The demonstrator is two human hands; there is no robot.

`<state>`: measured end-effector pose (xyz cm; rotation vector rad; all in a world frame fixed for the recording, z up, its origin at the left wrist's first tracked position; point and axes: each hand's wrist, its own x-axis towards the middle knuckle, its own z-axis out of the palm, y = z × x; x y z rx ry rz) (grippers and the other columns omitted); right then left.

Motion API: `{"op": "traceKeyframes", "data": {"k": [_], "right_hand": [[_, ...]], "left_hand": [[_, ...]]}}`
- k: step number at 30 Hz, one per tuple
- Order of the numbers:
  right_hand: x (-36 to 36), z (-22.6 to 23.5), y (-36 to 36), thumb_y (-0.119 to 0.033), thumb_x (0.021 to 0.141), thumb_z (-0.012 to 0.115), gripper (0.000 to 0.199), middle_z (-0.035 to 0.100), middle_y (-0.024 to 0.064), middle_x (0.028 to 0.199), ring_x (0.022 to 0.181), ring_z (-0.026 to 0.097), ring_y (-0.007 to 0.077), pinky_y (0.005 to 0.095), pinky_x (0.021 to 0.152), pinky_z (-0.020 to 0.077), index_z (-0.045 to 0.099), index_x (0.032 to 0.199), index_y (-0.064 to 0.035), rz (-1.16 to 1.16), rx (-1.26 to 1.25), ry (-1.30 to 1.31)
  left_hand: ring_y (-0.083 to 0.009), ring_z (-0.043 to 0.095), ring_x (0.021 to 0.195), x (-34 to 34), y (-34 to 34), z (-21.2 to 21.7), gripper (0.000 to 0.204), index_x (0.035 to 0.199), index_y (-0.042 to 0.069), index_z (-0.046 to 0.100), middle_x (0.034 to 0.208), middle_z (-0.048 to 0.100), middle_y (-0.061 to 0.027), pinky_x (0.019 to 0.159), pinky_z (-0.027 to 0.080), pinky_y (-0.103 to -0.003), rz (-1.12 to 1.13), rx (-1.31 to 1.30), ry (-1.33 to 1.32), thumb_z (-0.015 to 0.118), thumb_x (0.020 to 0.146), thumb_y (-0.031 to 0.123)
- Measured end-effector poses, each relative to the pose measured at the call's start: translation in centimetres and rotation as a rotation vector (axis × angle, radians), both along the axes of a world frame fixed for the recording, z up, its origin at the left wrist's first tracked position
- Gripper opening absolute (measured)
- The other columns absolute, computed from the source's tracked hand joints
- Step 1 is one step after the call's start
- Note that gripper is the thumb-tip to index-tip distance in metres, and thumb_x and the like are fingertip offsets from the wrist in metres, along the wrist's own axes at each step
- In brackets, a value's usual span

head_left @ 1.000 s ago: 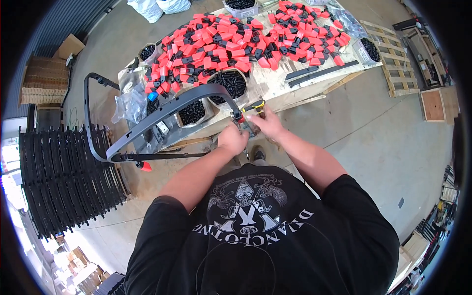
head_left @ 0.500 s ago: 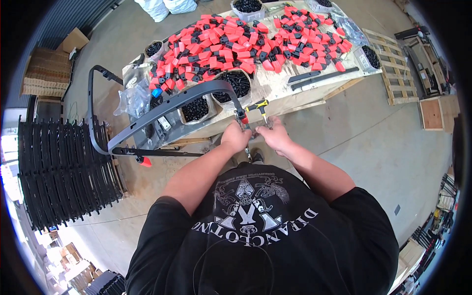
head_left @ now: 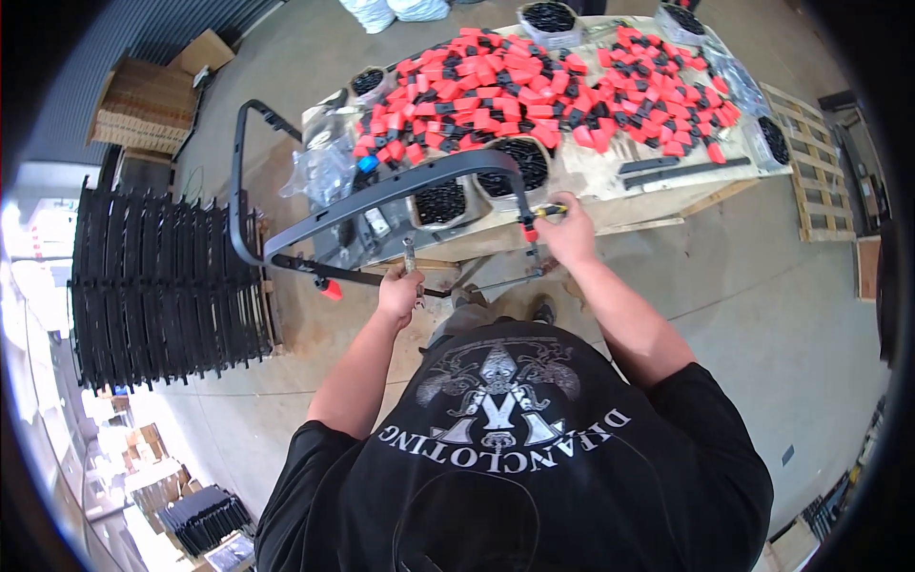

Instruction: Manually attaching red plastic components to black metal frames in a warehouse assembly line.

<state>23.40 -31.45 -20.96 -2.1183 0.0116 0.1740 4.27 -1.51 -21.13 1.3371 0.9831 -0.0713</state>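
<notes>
**Two hands on a bent metal frame at the bench edge**

Head view: the person stood at the near edge of a wooden workbench (head_left: 610, 205), both forearms reaching up from the lower edge. The left hand (head_left: 400, 294) was closed around a slim metal tool, seemingly a wrench (head_left: 410, 259), held against the thin lower rod (head_left: 381, 282) of a dark grey tubular frame (head_left: 381, 191). The right hand (head_left: 570, 234) was closed on a yellow-handled screwdriver (head_left: 548, 211) at the frame's right end, where a small red cap (head_left: 528, 232) sat. The frame hung off the bench's near-left corner, its loop curving out to the left over the floor.

One frame was in hand. It looked stiff and fairly light for its span, but long and awkward, likely to swing if gripped at one end only; the broad curved bar or the lower rod near the joint seemed the steadiest places to hold.

On the bench lay red-and-black plastic parts (head_left: 534, 86), too many to count, and about seven round tubs of black pieces (head_left: 515, 167). To the left stood a rack of black frames (head_left: 162, 276), also uncountable.
</notes>
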Motion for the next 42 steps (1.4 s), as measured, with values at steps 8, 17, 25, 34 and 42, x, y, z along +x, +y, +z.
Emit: {"op": "traceKeyframes", "data": {"k": [8, 17, 25, 34, 42], "right_hand": [[0.3, -3.4, -6.0, -0.033, 0.076, 0.085, 0.063, 0.069, 0.0153, 0.114, 0.103, 0.065, 0.0224, 0.0359, 0.088, 0.052, 0.061, 0.125, -0.0005, -0.071, 0.021, 0.332], [-12.6, -5.3, 6.6, -0.032, 0.086, 0.071, 0.042, 0.071, 0.0016, 0.091, 0.065, 0.061, 0.0132, 0.0273, 0.048, 0.0426, 0.07, 0.123, -0.0122, 0.694, -0.231, 0.922], [-10.6, -4.3, 30.0, -0.007, 0.084, 0.064, 0.037, 0.067, 0.0069, 0.085, 0.066, 0.061, 0.0145, 0.0313, 0.061, 0.0489, 0.067, 0.121, -0.0073, 0.402, 0.311, 0.525], [-16.4, -7.1, 26.2, -0.018, 0.086, 0.072, 0.037, 0.07, 0.0123, 0.098, 0.087, 0.066, 0.0158, 0.0326, 0.072, 0.0549, 0.067, 0.121, -0.0072, 0.375, -0.039, 0.517], [-15.0, -4.3, 22.4, -0.028, 0.085, 0.073, 0.034, 0.071, 0.0128, 0.099, 0.09, 0.069, 0.0234, 0.0378, 0.075, 0.057, 0.07, 0.108, -0.0039, 0.207, -0.088, 0.726]], "left_hand": [[-0.0122, 0.056, 0.062, 2.2, 11.0, -4.6, 0.054, 0.136, -0.006, 0.053, 0.081, 0.062, -0.0051, 0.054, 0.045, -0.028, -0.045, 0.151, -0.116, 0.064, 0.084, 0.001], [-0.0357, 0.065, 0.113, -4.0, 11.3, -6.1, 0.062, 0.134, -0.002, 0.055, 0.122, 0.064, -0.0257, 0.098, 0.051, -0.041, -0.312, 0.765, 0.019, 0.072, 0.084, 0.031], [-0.0271, 0.072, 0.102, -21.2, 18.4, -6.5, 0.044, 0.121, -0.003, 0.065, 0.112, 0.073, -0.0211, 0.091, 0.055, -0.037, -0.675, 0.356, 0.301, 0.066, 0.089, 0.026], [-0.0261, 0.072, 0.098, -25.1, 23.0, -7.0, 0.04, 0.12, -0.003, 0.066, 0.105, 0.074, -0.0183, 0.089, 0.055, -0.035, -0.527, 0.39, 0.32, 0.064, 0.09, 0.024], [-0.0201, 0.068, 0.091, -16.9, 21.8, -6.1, 0.056, 0.134, -0.005, 0.048, 0.11, 0.069, -0.0127, 0.084, 0.055, -0.033, -0.16, 0.427, -0.2, 0.074, 0.089, 0.015]]}}
